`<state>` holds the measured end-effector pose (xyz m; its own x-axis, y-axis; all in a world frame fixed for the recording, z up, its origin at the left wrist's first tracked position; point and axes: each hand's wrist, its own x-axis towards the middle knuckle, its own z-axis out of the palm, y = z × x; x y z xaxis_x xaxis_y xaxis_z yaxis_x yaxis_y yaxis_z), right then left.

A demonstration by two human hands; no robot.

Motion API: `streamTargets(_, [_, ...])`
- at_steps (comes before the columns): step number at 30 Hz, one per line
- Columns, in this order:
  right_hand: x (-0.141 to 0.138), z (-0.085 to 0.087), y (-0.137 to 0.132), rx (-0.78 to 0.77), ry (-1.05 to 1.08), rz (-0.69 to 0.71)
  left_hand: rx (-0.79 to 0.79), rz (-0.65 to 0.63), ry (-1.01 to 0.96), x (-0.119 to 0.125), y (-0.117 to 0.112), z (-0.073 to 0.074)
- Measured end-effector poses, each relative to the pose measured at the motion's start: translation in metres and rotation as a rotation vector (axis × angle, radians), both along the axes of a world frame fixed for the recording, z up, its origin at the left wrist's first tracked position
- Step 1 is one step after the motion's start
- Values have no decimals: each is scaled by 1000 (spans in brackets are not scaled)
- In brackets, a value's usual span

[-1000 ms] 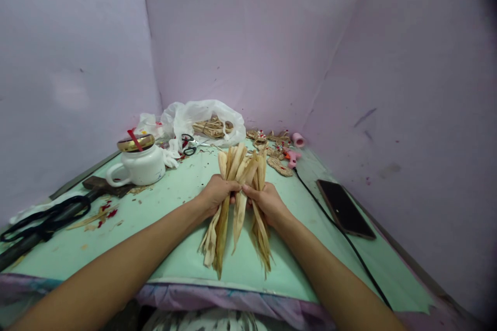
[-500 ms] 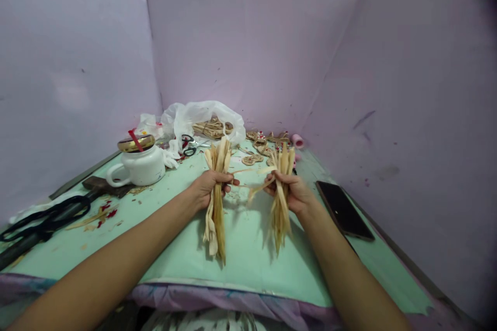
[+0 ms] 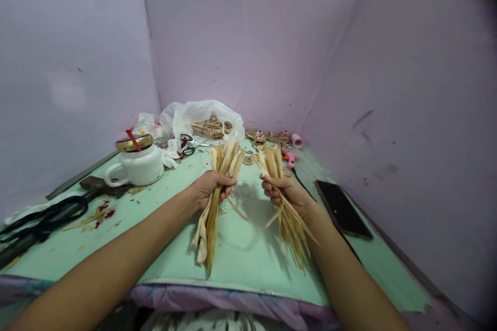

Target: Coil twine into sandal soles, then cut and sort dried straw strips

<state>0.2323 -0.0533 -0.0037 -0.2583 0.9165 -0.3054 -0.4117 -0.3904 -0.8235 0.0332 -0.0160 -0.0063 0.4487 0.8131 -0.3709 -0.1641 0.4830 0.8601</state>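
My left hand (image 3: 213, 189) is closed around a bundle of dry corn husk strips (image 3: 212, 232), pale straw in colour, whose ends stick out above and below the fist. A second bundle of husk strips (image 3: 291, 227) is gripped in my right hand (image 3: 285, 194), its lower ends fanned out toward my forearm. Both bundles are held over the pale green tabletop (image 3: 248, 264), apart from each other. One thin loose strip (image 3: 237, 209) hangs from the left bundle into the gap. Fingers and husk hide parts of each other.
At left stand a white mug (image 3: 144, 165) with a gold lid, a hammer (image 3: 97, 186) and large black shears (image 3: 46, 220). Behind are small scissors (image 3: 188, 145), a plastic bag (image 3: 182, 119) holding more husk, and braided pieces (image 3: 277, 138). A pink glue gun (image 3: 290, 158) and phone (image 3: 344, 209) lie right.
Both bundles have tilted, their tops leaning toward each other and their lower ends swinging outward. The strips that stretched between the hands no longer span the gap.
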Motion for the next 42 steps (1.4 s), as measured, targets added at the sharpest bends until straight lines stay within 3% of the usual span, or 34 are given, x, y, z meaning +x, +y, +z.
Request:
streamTargets(6, [-42,-20,-3,173,-119,-126,63,-33,84,14,-14,-5])
streamTargets(10, [-47,-22,-2,152,-147,-193,124,-39,116,17,-18,-4])
streamTargets(17, [-11,-10,11,90,-19,-442,37,-96,112,10,-14,2])
streamTargets(23, [38,5,17,247,195,-608,6,-153,155,7,-11,0])
streamTargets(26, [35,7,12,251,149,-532,18,-151,105,6,-9,-3])
streamTargets(31, [-17,-5,-1,203,-32,-254,53,-139,21,7,-8,-9])
streamTargets(36, [-52,-18,-4,338,-329,-296,155,-153,-66,11,-12,-12])
streamTargets(42, [-49,-21,1,352,-397,-398,35,-98,-7,14,-14,-7])
